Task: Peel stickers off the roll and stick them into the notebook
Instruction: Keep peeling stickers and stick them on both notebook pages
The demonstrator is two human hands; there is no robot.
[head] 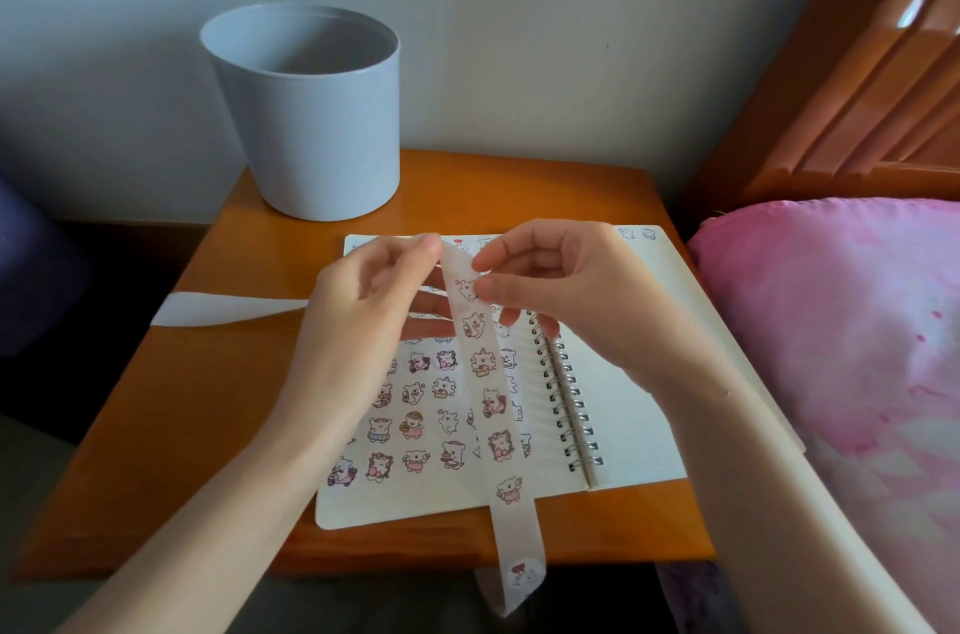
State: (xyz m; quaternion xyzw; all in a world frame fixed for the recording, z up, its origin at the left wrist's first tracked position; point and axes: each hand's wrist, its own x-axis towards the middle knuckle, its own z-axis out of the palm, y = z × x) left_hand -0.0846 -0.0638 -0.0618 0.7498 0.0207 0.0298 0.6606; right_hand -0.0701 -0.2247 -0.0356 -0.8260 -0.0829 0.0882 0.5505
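You are pinching the sticker strip [485, 373] taut with your left hand [374, 301] while your right hand [566, 290] is nipping a sticker [466, 289] above the notebook [623, 436].

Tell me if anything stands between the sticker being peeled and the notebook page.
Yes. The sticker strip hangs down across the notebook's left page, and the left hand sits over that page's upper rows. The right hand pinches the sticker; the right page shows mostly open space.

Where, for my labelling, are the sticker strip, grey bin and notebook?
Translucent white sticker strip [491, 405]: head view, middle stretch.
Round grey plastic bin [311, 129]: head view, front wall.
White spiral-bound notebook [631, 446]: head view, bare right page.
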